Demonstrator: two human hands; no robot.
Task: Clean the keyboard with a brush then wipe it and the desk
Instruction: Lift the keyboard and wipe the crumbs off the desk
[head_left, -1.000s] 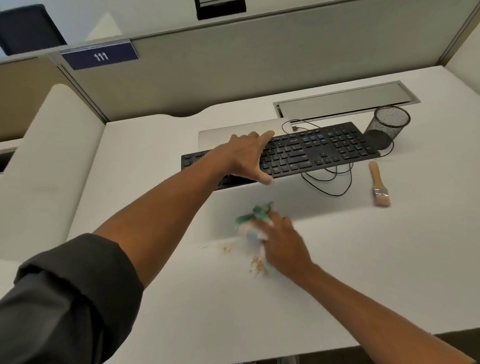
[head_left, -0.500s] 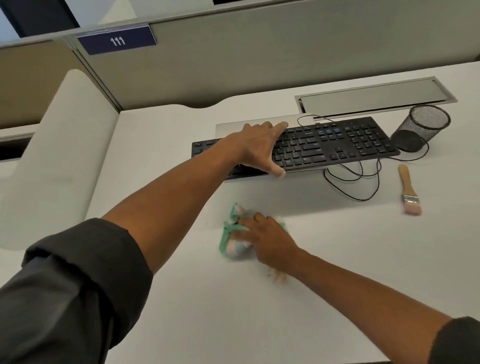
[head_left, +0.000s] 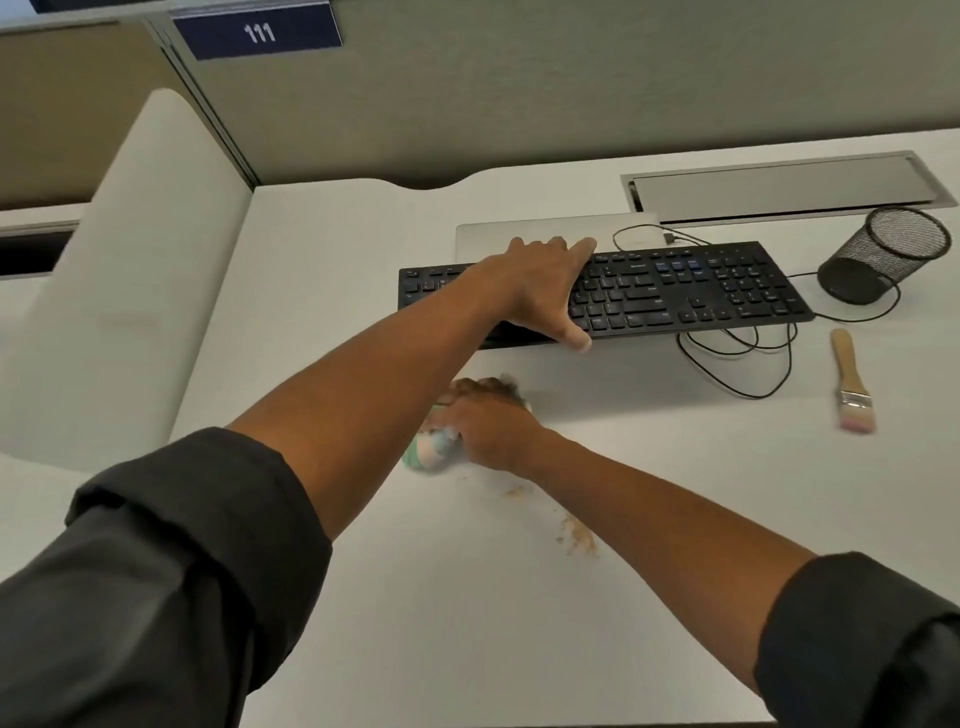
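I judge the desk-wiping step is in hand: my right hand (head_left: 485, 428) grips a bunched green-and-white cloth (head_left: 434, 451) on the white desk (head_left: 467, 623), just in front of the black keyboard (head_left: 675, 291), which my left hand (head_left: 540, 291) lifts by its near edge, fingers spread over the keys. Next, the cloth needs sweeping toward the brown crumbs (head_left: 576, 538) near my right forearm; the brush (head_left: 852, 384) lies untouched to the right.
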